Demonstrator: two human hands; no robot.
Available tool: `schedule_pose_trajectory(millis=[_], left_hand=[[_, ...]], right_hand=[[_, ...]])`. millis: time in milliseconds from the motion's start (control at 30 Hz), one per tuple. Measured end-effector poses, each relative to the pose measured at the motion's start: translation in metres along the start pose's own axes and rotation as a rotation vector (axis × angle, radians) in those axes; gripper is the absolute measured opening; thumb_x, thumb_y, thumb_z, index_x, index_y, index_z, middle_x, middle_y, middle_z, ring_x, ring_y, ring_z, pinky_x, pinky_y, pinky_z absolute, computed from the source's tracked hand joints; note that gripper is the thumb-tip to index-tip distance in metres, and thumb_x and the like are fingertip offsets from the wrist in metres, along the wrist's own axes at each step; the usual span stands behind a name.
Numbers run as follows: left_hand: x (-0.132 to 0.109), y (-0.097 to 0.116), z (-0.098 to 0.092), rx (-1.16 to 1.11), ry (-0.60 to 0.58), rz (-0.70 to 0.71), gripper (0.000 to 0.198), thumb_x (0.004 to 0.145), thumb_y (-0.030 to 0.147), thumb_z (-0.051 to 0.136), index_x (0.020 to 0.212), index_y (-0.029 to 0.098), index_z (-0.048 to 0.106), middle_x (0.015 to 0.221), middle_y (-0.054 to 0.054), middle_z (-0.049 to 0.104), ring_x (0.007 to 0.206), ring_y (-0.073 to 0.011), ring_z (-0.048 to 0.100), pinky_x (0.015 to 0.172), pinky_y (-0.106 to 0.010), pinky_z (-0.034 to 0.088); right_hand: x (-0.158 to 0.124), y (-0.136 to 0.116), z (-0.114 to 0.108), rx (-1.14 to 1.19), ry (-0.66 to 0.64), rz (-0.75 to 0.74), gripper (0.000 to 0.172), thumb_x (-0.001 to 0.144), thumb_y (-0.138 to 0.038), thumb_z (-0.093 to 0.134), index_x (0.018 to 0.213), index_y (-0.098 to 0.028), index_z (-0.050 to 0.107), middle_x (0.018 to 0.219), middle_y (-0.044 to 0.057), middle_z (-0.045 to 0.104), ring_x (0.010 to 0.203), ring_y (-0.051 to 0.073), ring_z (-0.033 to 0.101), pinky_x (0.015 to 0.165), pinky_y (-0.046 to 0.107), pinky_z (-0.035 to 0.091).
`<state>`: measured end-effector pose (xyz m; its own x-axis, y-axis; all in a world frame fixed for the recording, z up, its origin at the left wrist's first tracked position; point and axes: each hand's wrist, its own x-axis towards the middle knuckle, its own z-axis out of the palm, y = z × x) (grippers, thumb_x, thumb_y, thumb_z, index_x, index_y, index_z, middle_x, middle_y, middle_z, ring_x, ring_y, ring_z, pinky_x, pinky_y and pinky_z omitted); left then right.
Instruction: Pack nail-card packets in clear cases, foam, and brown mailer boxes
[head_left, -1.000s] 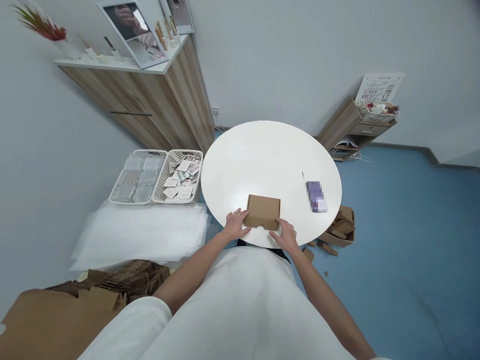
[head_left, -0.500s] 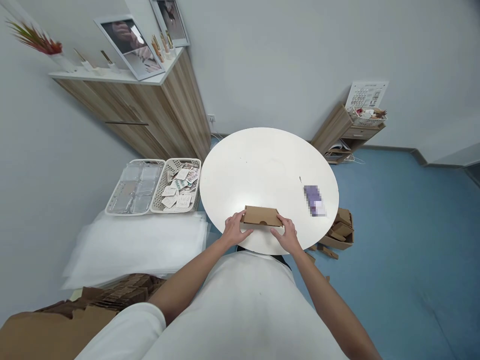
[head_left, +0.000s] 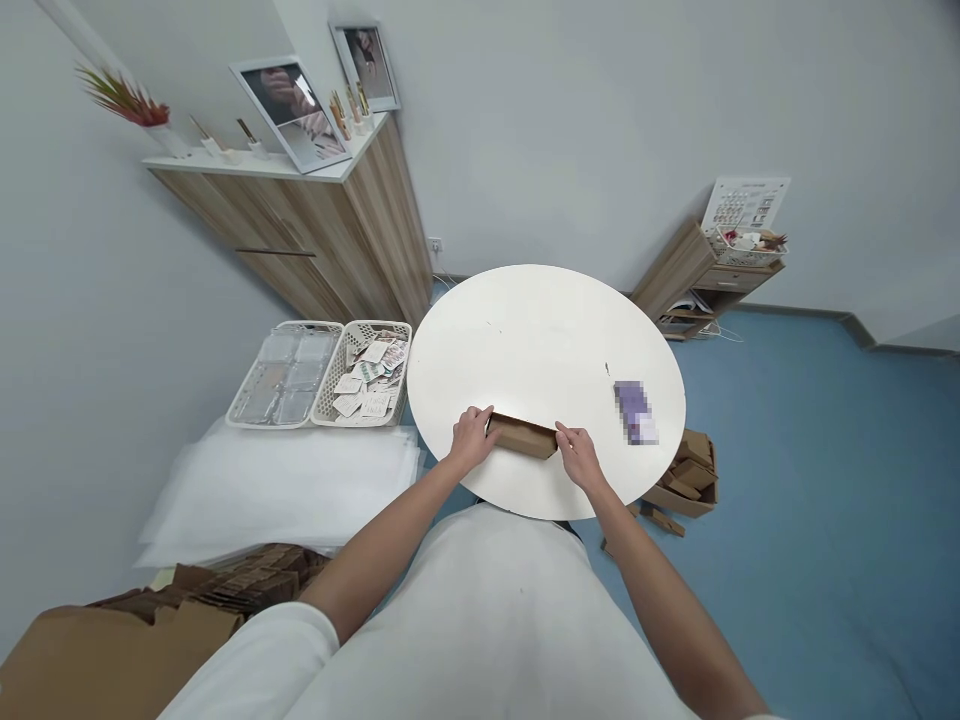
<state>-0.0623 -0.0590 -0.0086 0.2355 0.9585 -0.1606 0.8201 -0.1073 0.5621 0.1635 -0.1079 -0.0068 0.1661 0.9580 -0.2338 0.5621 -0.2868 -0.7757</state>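
"While both hands grip it, how does the cardboard box (head_left: 525, 441) look?"

"Plain brown, long and narrow from this angle, with a dark strip along its far edge (whether a flap stands open there, I cannot tell)."

"Where is it?"

"At the near part of the white tabletop (head_left: 540, 335), right in front of the person; I can't make out whether its underside touches. The left hand (head_left: 472, 438) holds its left end, thumb on the near side, and the right hand (head_left: 577, 456) is closed on its right end."

"Anything else there?"

"A purple item (head_left: 634, 412), blurred into squares, near the right edge."

"And the containers?"

"Just left of the tabletop, a white lattice basket (head_left: 360, 421) heaped with loose printed cards (head_left: 373, 374). Close against it, farther left, a shallow white tray (head_left: 268, 426) of clear plastic packs (head_left: 289, 376) in rows."

"On the right?"

"An open carton (head_left: 681, 503) on the blue floor (head_left: 810, 480), filled with brown cardboard pieces (head_left: 691, 474); a few more lie beside it."

"Lower left?"

"A large carton (head_left: 120, 645), with folded cardboard (head_left: 259, 575) packed beside its near flap. Beyond that lie translucent white sheets (head_left: 285, 485)."

"Farthest?"

"A small basket (head_left: 744, 257) on the wooden shelf unit (head_left: 673, 262), its reddish contents too small to identify."
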Motion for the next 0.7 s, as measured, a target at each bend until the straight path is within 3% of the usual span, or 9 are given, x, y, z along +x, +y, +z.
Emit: schedule_pose_trajectory(millis=[133,300,533,700], left_hand=[[0.004,0.000,-0.004,-0.014,-0.044,0.013,0.045,0.078,0.035,0.047,0.122,0.023,0.042,0.096,-0.007,0.052,0.096,-0.0235,0.049,0.080,-0.036,0.037],[0.004,-0.001,-0.004,-0.073,-0.032,0.027,0.045,0.077,0.038,0.049,0.119,0.022,0.045,0.095,-0.006,0.055,0.091,-0.0214,0.051,0.078,-0.033,0.038],[0.002,0.005,-0.010,-0.173,0.022,0.011,0.043,0.083,0.047,0.036,0.114,0.022,0.051,0.094,-0.004,0.059,0.079,-0.0163,0.054,0.075,-0.029,0.040],[0.002,0.007,-0.016,-0.220,0.053,0.036,0.041,0.085,0.044,0.029,0.096,0.021,0.061,0.084,-0.002,0.063,0.075,-0.0162,0.056,0.070,-0.027,0.040]], right_hand=[[0.006,-0.005,-0.006,0.089,-0.047,0.027,0.040,0.079,-0.049,0.038,0.104,-0.027,0.061,0.101,0.005,0.058,0.096,0.023,0.051,0.088,0.038,0.036],[0.006,-0.007,-0.011,0.257,-0.089,0.101,0.040,0.076,-0.048,0.045,0.105,-0.026,0.061,0.105,0.003,0.060,0.088,0.021,0.054,0.082,0.037,0.041],[0.002,-0.010,-0.014,0.313,-0.063,0.130,0.043,0.072,-0.049,0.049,0.101,-0.022,0.064,0.104,0.004,0.062,0.080,0.019,0.055,0.076,0.035,0.042],[0.001,-0.009,-0.014,0.323,-0.060,0.135,0.046,0.072,-0.051,0.048,0.101,-0.021,0.064,0.107,0.005,0.061,0.078,0.018,0.055,0.073,0.033,0.043]])
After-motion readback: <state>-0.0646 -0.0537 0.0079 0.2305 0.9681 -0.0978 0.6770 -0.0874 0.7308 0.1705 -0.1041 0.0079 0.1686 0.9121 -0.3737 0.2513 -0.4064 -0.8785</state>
